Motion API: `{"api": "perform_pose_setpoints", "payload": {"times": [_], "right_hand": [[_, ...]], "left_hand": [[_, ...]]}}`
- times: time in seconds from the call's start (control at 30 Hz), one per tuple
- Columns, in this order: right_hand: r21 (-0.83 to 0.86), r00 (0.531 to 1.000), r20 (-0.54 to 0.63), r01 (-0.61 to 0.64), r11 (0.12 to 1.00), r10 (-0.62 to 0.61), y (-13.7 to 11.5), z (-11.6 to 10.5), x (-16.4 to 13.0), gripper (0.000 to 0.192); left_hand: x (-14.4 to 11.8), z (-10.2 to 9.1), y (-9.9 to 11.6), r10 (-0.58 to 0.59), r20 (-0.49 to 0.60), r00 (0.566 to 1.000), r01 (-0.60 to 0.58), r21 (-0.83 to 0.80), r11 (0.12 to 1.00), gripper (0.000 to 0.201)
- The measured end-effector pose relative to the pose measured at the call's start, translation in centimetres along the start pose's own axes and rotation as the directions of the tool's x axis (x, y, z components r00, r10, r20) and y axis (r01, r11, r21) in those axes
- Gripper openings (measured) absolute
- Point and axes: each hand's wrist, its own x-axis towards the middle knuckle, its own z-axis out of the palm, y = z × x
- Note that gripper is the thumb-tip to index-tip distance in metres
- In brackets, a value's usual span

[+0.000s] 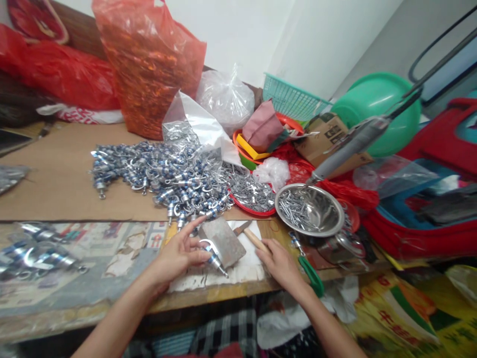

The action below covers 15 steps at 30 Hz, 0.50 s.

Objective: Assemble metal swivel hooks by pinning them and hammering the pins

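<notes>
The counter (112, 308) has a bare stretch of brown board at the far left; its near edge runs just under both wrists. The right side is crowded by a steel bowl (309, 209) of screws, a red tray (253, 199) and a heap of clamps (160, 174). Red writing shows on a yellow sack (402, 313) below the edge, too blurred to read. The left hand (179, 256) pinches a clamp (213, 253) between thumb and fingers, against a metal block (223, 241). The right hand (278, 263) rests by a hammer handle (255, 240), fingers loosely curled, touching its end.
</notes>
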Motion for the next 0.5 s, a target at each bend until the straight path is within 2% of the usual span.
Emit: {"api": "perform_pose_setpoints", "payload": {"times": [0.1,0.17,0.27,0.33,0.37,0.43,0.5], "right_hand": [[0.128,0.992,-0.121,0.053,0.99,-0.038,-1.8,-1.4,-0.6,0.025],[0.173,0.969,-0.19,0.19,0.967,-0.156,-3.6,-2.8,-1.3,0.031],[0.174,0.888,-0.279,0.422,0.89,-0.366,-5.9,-4.2,-2.4,0.043],[0.132,0.843,-0.319,0.492,0.86,-0.433,-6.7,-4.2,-3.0,0.049],[0.1,0.841,-0.295,0.5,0.86,-0.454,-6.8,-3.9,-3.2,0.05],[0.034,0.866,-0.165,0.484,0.874,-0.473,-6.9,-3.2,-3.5,0.051],[0.006,0.891,-0.081,0.448,0.894,-0.446,-6.8,-2.5,-3.7,0.052]], "left_hand": [[-0.1,0.1,0.0,0.007,-0.005,1.0,-0.007,0.001,1.0,0.084],[-0.2,0.1,0.1,0.009,0.0,1.0,-0.009,-0.004,1.0,0.084],[0.0,0.0,-0.1,0.013,0.005,1.0,-0.012,-0.019,1.0,0.085],[0.2,-0.1,-0.2,0.017,0.008,1.0,-0.017,-0.032,0.999,0.086],[0.3,-0.1,-0.3,0.021,0.008,1.0,-0.02,-0.037,0.999,0.087],[0.4,-0.1,-0.3,0.019,0.004,1.0,-0.019,-0.045,0.999,0.089],[0.4,-0.1,-0.3,0.011,-0.01,1.0,-0.011,-0.045,0.999,0.089]]}}
